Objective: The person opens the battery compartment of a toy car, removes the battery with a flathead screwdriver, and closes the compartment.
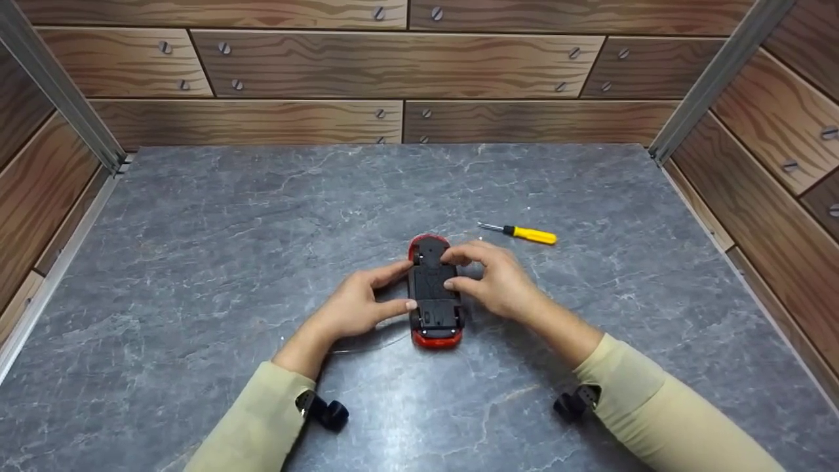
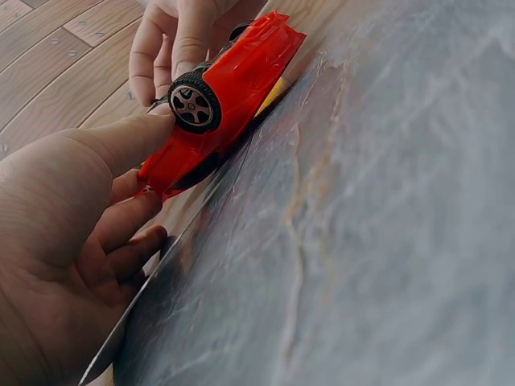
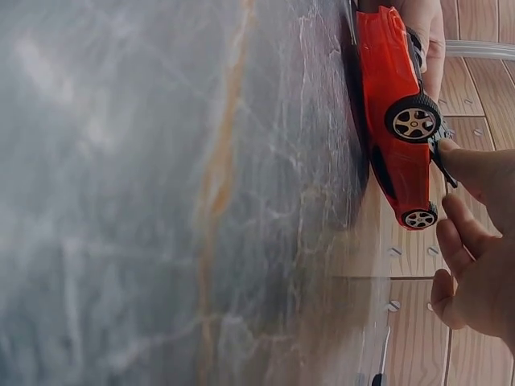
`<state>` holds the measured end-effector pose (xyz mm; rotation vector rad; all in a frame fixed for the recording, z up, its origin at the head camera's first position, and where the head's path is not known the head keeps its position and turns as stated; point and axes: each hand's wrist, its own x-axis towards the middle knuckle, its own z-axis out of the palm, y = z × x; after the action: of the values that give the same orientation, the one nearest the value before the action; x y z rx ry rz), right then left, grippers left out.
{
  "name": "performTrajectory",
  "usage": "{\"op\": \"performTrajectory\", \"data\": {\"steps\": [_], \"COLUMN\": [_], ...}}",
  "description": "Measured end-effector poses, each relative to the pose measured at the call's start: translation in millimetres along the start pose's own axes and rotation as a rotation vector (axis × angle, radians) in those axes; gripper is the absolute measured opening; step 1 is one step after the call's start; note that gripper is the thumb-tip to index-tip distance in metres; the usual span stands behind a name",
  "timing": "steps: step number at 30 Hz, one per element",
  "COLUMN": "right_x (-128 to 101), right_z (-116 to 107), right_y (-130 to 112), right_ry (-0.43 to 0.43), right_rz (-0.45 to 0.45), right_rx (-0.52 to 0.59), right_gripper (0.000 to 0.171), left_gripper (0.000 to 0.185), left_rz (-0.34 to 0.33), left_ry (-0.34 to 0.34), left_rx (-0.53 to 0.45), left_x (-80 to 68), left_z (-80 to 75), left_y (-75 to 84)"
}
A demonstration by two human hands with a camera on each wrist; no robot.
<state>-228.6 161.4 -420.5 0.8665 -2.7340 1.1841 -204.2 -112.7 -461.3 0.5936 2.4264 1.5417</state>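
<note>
A red toy car [image 1: 434, 290] lies upside down on the grey stone-look table [image 1: 229, 249], black underside up. My left hand [image 1: 364, 305] pinches its left side, thumb and fingers against the body by a wheel [image 2: 194, 102]. My right hand [image 1: 493, 278] holds the right side, thumb and forefinger curled onto the black chassis. In the left wrist view the red car [image 2: 221, 100] sits between both hands. In the right wrist view the car [image 3: 396, 112] rests roof-down, with my fingers [image 3: 475, 173] at its underside.
A small yellow-handled screwdriver [image 1: 524, 233] lies on the table beyond my right hand. Wood-look panel walls [image 1: 393, 65] with metal corner posts close in the table at the back and both sides. A thin clear sheet edge shows under the car.
</note>
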Motion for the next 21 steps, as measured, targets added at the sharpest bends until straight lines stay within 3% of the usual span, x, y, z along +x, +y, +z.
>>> {"op": "performTrajectory", "data": {"steps": [9, 15, 21], "right_x": [4.0, 6.4, 9.2], "right_z": [-7.5, -12.6, -15.6], "right_y": [-1.2, -1.8, -2.9], "right_ry": [-0.059, -0.114, -0.148], "right_rz": [-0.001, -0.046, -0.053], "right_rx": [0.025, 0.006, 0.017], "right_gripper": [0.024, 0.033, 0.027], "left_gripper": [0.073, 0.073, 0.073], "left_rz": [0.003, 0.001, 0.005], "left_ry": [0.001, -0.003, -0.007], "left_rx": [-0.002, -0.001, 0.000], "left_x": [1.3, 0.6, 0.3], "left_z": [0.4, -0.2, -0.7], "left_y": [-1.2, -1.0, -1.6]}}
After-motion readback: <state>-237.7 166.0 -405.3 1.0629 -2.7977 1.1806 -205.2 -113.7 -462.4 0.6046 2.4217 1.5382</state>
